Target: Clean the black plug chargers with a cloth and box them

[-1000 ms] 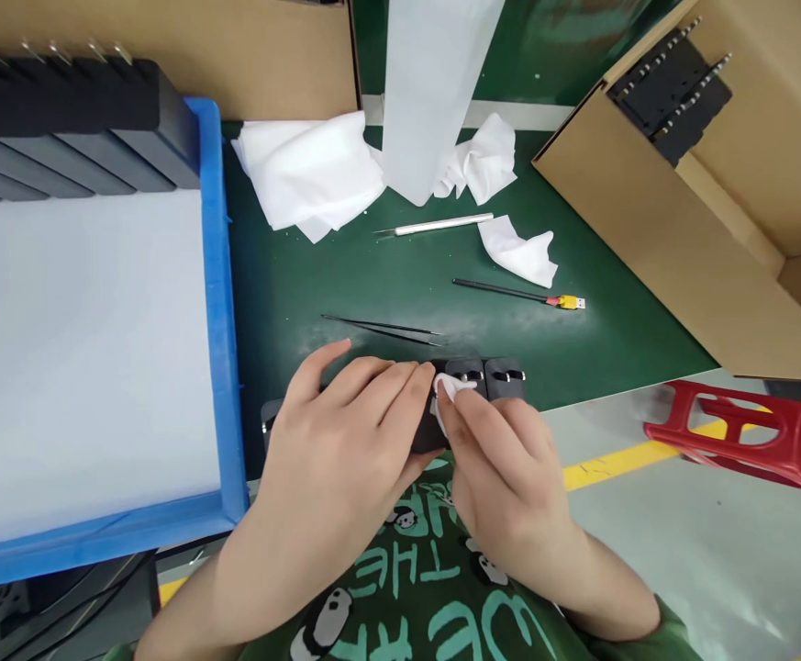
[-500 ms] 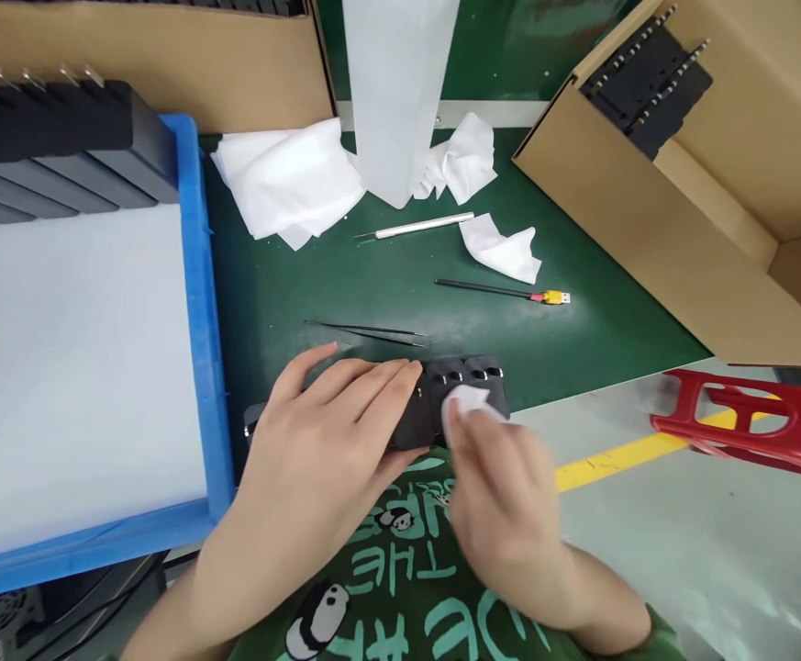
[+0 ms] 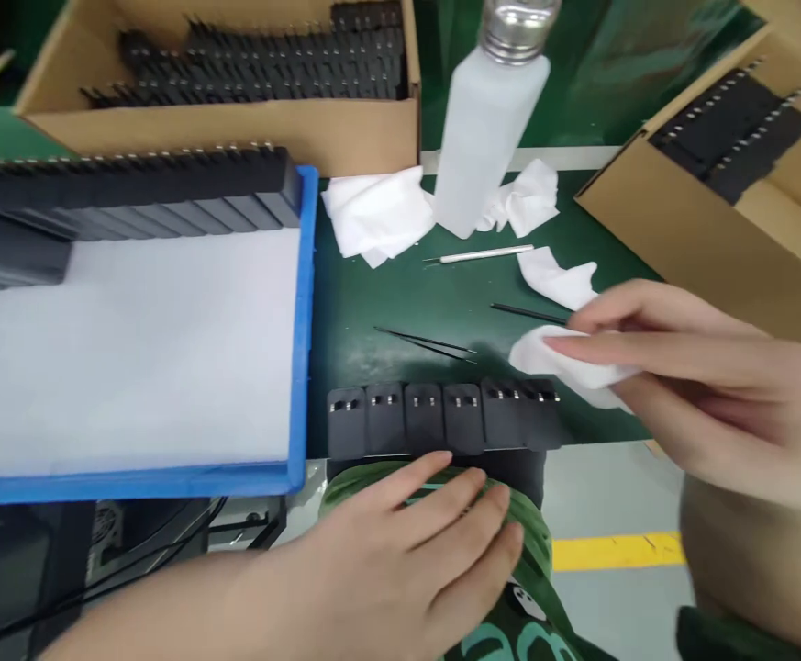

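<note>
The green tabletop carries slim dark tweezers, with a row of six black blocks just in front of them along the near edge. Behind the tweezers lie a white-handled pointed tool and folded white cloths, with a metal-capped white bottle, a crumpled cloth and an open cardboard box farther back. Right of the tweezers are a partly hidden black rod, a small white cloth and, well apart, another cardboard box.
</note>
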